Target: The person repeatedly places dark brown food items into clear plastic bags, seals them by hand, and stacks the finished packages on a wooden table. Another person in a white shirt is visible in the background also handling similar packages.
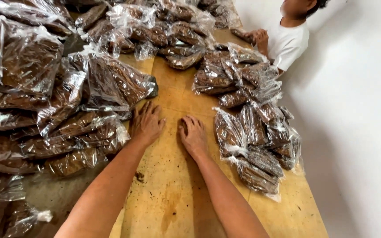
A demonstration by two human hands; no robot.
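Observation:
My left hand lies flat on the wooden table, fingers spread, its fingertips touching the edge of a heap of clear plastic bags filled with brown material. Just to its right, my right hand rests palm down on the bare wood with the fingers curled slightly, holding nothing. To the right of that hand lies another pile of filled bags, a small gap away.
More filled bags cover the far end of the table. A person in a white shirt stands at the far right, a hand on the bags. A white wall runs along the right. Brown crumbs dot the wood.

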